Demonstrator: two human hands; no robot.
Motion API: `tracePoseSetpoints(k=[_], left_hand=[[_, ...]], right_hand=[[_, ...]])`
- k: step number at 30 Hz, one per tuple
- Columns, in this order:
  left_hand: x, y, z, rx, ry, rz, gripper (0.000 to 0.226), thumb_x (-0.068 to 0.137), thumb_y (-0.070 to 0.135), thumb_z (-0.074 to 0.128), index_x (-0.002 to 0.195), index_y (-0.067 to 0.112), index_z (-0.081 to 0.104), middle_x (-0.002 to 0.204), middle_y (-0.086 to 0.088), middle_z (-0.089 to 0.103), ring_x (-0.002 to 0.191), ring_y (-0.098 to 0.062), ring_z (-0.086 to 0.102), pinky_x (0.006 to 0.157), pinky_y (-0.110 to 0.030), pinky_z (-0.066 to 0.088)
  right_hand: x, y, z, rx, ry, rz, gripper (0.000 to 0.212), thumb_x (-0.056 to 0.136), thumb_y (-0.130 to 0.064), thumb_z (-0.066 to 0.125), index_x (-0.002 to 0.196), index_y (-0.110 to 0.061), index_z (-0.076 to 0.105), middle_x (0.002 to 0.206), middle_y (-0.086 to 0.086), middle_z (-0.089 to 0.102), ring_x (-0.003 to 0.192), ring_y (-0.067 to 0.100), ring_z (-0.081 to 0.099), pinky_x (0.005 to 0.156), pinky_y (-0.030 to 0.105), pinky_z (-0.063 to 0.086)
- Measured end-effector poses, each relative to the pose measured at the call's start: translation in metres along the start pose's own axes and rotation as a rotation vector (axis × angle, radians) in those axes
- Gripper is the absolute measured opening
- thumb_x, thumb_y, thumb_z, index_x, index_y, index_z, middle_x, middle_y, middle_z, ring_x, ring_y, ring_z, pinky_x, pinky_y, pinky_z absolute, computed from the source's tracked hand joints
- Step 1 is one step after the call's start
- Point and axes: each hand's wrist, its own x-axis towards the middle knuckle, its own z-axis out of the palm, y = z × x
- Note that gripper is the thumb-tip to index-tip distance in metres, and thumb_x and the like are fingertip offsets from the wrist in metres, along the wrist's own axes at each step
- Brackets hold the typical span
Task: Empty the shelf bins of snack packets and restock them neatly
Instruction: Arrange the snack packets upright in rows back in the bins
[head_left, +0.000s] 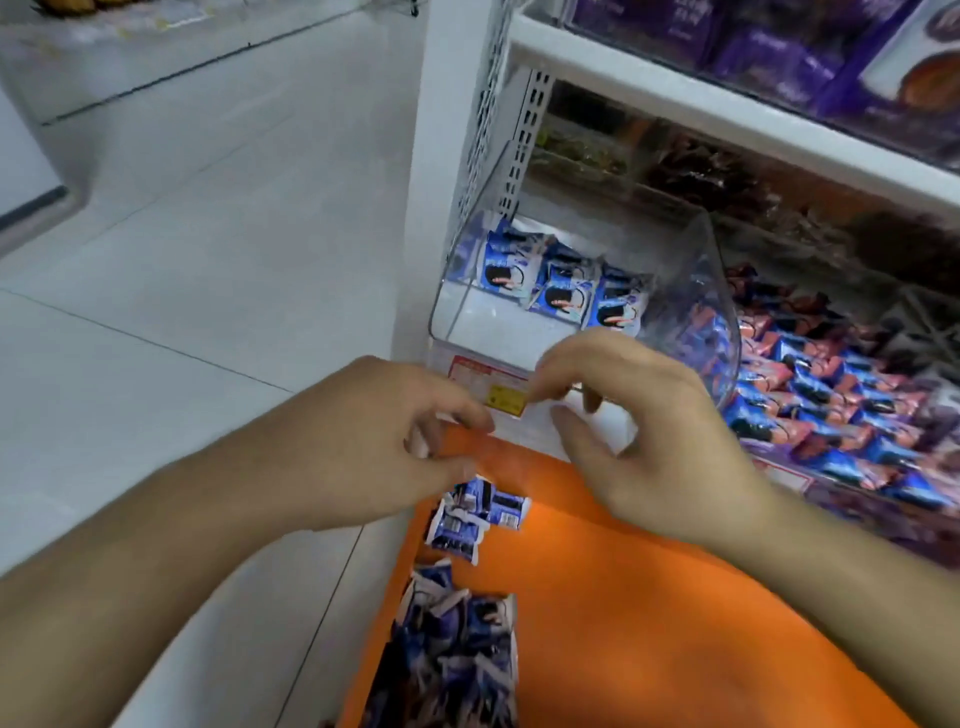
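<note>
While the white shelf unit (727, 98) fills one to three o'clock, an orange surface (649, 597) spreads across five o'clock. At centre sits a clear bin (711, 291) holding three blue snack packets (563, 291); more loose packets (462, 639) lie at six o'clock. Both the left hand (374, 441) and right hand (639, 415) hover before the bin's front, fingers loosely curled, grasping nothing visible.

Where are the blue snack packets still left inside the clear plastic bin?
Head view, centre: three blue snack packets stand in a row at the clear plastic bin's back, above both hands.
</note>
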Motion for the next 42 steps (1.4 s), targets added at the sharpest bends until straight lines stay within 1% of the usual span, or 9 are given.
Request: tracePoseSetpoints(k=[5, 8, 11, 15, 23, 27, 32, 35, 42], left_hand=[[-0.004, -0.021, 0.04, 0.159, -0.284, -0.157, 0.066, 0.087, 0.042, 0.08, 0.146, 0.043, 0.05, 0.143, 0.017, 0.054, 0.119, -0.002, 0.055, 0.102, -0.027, 0.049], [-0.007, -0.038, 0.06, 0.162, -0.388, -0.239, 0.104, 0.085, 0.04, 0.083, 0.159, 0.055, 0.01, 0.166, 0.021, 0.021, 0.148, -0.005, 0.031, 0.115, -0.022, 0.031], [-0.011, -0.059, 0.077, 0.211, -0.48, -0.33, 0.122, 0.081, 0.044, 0.086, 0.153, 0.064, -0.011, 0.171, 0.019, -0.003, 0.156, -0.01, 0.018, 0.123, -0.03, 0.027], [-0.014, -0.072, 0.088, 0.222, -0.506, -0.377, 0.125, 0.081, 0.046, 0.085, 0.147, 0.07, -0.018, 0.171, 0.021, -0.005, 0.155, -0.011, 0.023, 0.122, -0.034, 0.031], [-0.006, -0.087, 0.096, 0.247, -0.449, -0.306, 0.109, 0.08, 0.056, 0.08, 0.152, 0.069, -0.002, 0.165, 0.024, 0.022, 0.143, -0.006, 0.041, 0.111, -0.028, 0.041], [0.003, -0.088, 0.098, 0.314, -0.456, -0.312, 0.108, 0.074, 0.065, 0.08, 0.152, 0.066, 0.006, 0.158, 0.021, 0.036, 0.133, -0.009, 0.052, 0.105, -0.031, 0.049], [0.008, -0.052, 0.083, 0.247, -0.49, -0.347, 0.088, 0.08, 0.065, 0.076, 0.152, 0.058, 0.028, 0.15, 0.029, 0.042, 0.12, 0.001, 0.056, 0.099, -0.022, 0.046], [0.007, -0.029, 0.07, 0.258, -0.491, -0.353, 0.076, 0.085, 0.062, 0.074, 0.151, 0.051, 0.037, 0.148, 0.021, 0.049, 0.114, 0.0, 0.059, 0.095, -0.02, 0.046], [0.006, 0.024, 0.054, 0.187, -0.401, -0.334, 0.039, 0.1, 0.055, 0.057, 0.128, 0.028, 0.065, 0.122, 0.004, 0.069, 0.105, -0.014, 0.067, 0.096, -0.035, 0.055]], right_hand=[[-0.075, 0.043, 0.092, 0.036, -0.342, 0.302, 0.039, 0.087, -0.005, 0.07, 0.121, -0.024, 0.067, 0.113, -0.01, 0.063, 0.102, 0.004, 0.061, 0.08, 0.013, 0.043], [-0.087, 0.095, 0.155, -0.016, -0.426, 0.521, 0.061, 0.088, -0.016, 0.074, 0.146, -0.023, 0.055, 0.138, 0.003, 0.057, 0.127, 0.021, 0.057, 0.097, 0.019, 0.042], [-0.085, 0.133, 0.209, -0.008, -0.466, 0.661, 0.09, 0.084, -0.034, 0.084, 0.161, -0.028, 0.035, 0.161, 0.005, 0.037, 0.148, 0.028, 0.037, 0.119, 0.033, 0.036], [-0.091, 0.167, 0.263, -0.093, -0.512, 0.712, 0.117, 0.07, -0.06, 0.086, 0.161, -0.048, 0.014, 0.166, -0.006, 0.021, 0.149, 0.036, 0.022, 0.115, 0.059, 0.039], [-0.126, 0.179, 0.272, -0.059, -0.405, 0.731, 0.071, 0.084, -0.041, 0.083, 0.146, -0.045, 0.048, 0.142, -0.002, 0.044, 0.13, 0.03, 0.038, 0.096, 0.048, 0.054], [-0.141, 0.178, 0.245, 0.135, -0.259, 0.773, 0.037, 0.09, -0.011, 0.073, 0.114, -0.038, 0.066, 0.113, -0.005, 0.054, 0.105, 0.022, 0.057, 0.084, 0.032, 0.051], [-0.149, 0.162, 0.194, 0.224, -0.251, 0.856, 0.042, 0.085, -0.003, 0.071, 0.102, -0.041, 0.066, 0.104, -0.01, 0.069, 0.09, 0.015, 0.063, 0.061, 0.014, 0.042], [-0.146, 0.142, 0.163, 0.34, -0.201, 0.912, 0.046, 0.085, -0.002, 0.078, 0.104, -0.042, 0.068, 0.112, -0.014, 0.066, 0.065, 0.01, 0.061, 0.053, 0.03, 0.049], [-0.103, 0.055, 0.076, 0.502, -0.135, 0.703, 0.048, 0.08, -0.007, 0.088, 0.113, -0.037, 0.071, 0.112, -0.012, 0.072, 0.107, 0.014, 0.067, 0.091, 0.034, 0.056]])
